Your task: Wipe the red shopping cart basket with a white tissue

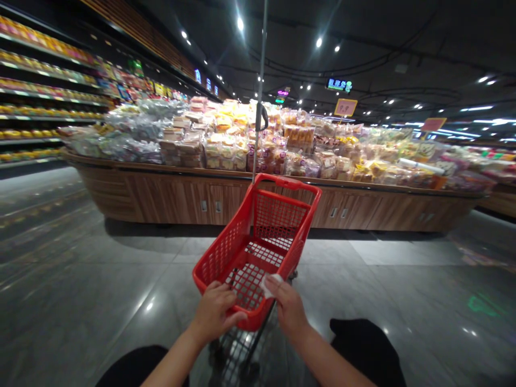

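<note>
A red plastic shopping cart basket [226, 247] stands right in front of me, with nothing in it. My left hand [215, 312] is closed over its near rim. My right hand [288, 306] grips the near rim too and pinches a small white crumpled piece of paper [269, 285] between its fingers. A thin metal pole [260, 91] rises from the cart's far end.
A long curved wooden display island [181, 199] piled with bagged baked goods runs across the aisle ahead. Lit shelves of packaged goods [44, 86] line the left wall. Yellow price signs [345, 107] hang above. The glossy grey tile floor [100, 290] spreads on both sides.
</note>
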A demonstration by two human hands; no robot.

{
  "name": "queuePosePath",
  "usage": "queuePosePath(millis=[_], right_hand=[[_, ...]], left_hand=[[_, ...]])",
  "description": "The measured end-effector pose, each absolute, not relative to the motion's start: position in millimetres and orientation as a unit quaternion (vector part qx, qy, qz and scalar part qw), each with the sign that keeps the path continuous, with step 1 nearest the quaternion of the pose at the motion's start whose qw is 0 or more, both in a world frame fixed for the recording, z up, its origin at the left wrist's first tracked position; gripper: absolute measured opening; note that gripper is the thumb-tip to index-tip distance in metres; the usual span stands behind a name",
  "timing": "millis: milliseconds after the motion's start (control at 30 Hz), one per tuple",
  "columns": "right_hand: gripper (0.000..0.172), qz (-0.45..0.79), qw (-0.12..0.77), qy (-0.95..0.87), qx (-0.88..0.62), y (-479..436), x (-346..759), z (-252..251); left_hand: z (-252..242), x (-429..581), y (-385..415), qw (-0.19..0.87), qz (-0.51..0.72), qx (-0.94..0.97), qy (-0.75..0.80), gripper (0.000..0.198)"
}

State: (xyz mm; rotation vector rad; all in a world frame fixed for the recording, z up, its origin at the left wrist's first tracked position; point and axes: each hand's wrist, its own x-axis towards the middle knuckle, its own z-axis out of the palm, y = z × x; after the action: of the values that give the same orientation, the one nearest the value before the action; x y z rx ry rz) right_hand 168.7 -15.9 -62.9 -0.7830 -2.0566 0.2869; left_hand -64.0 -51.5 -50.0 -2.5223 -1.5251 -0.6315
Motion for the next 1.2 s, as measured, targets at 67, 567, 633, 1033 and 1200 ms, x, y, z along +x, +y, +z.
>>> queuePosePath(millis=[67, 567, 633, 1033, 1200], right_hand=[[0.048, 0.123, 0.417, -0.863, -0.258, -43, 158, -67], [0.038, 0.092, 0.437, -0.822, -0.353, 22, 171, -47], [0.038, 0.103, 0.422, -0.85, -0.298, 4, 163, -50], [0.042, 0.1, 0.475, -0.769, -0.415, 84, 192, -51], [0.046, 0.124, 0.505, -0.759, -0.393, 72, 174, -67]], left_hand=[[-50, -65, -52, 0.068, -0.217, -0.837, -0.499, 0.043], [-46, -84, -54, 0.058, -0.247, -0.844, -0.473, 0.041], [-44, -84, -55, 0.052, -0.242, -0.845, -0.474, 0.04], [-23, -76, -52, -0.022, -0.199, -0.799, -0.568, 0.055], [1, -6, -36, -0.046, -0.138, -0.705, -0.694, 0.047]])
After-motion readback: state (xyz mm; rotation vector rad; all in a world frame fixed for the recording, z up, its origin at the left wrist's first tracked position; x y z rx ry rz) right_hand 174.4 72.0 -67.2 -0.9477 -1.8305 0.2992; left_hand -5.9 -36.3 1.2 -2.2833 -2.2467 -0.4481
